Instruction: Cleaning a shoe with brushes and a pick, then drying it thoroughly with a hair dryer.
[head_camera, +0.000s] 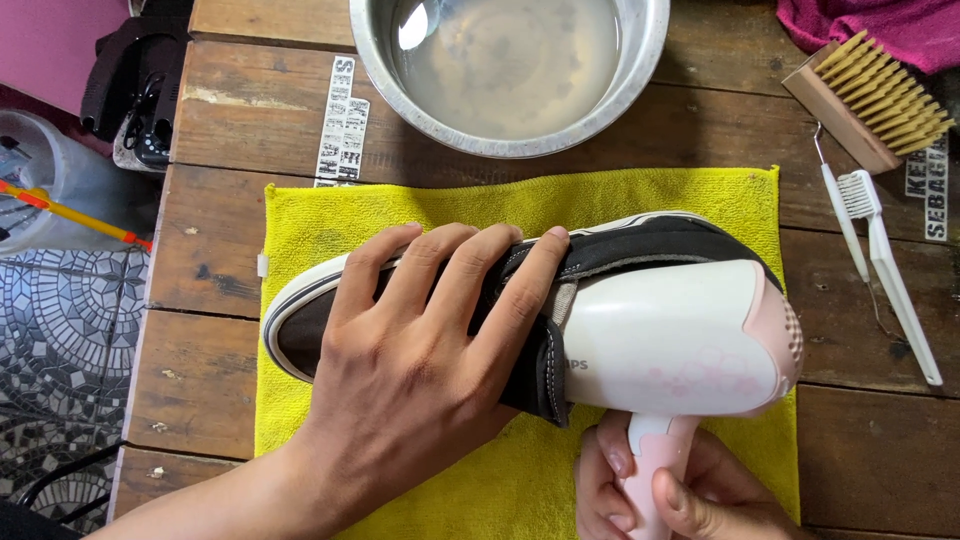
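Head view, left to right. Left hand (420, 345): laid palm-down over a black canvas sneaker (600, 250) with a white rubber sole, fingers (515, 290) spread and curled across the upper, pressing the shoe down rather than pinching it. The sneaker lies on its side on a yellow microfibre cloth (330, 215), its toe cap projecting left of the hand and its heel passing right, behind the dryer. Beyond the fingertips, across the cloth's far edge, stands a steel basin (640, 60) of cloudy water on the wooden table (220, 110). Right hand (660, 495): wrapped shut around the pink handle of a white and pink hair dryer (680, 340), thumb in front; the dryer body rises above this grip, its nozzle end touching the shoe beside the left palm. Right of the dryer, well apart, lie a white toothbrush (885, 260) and, further away, a wooden scrub brush (870, 100) with pale bristles.
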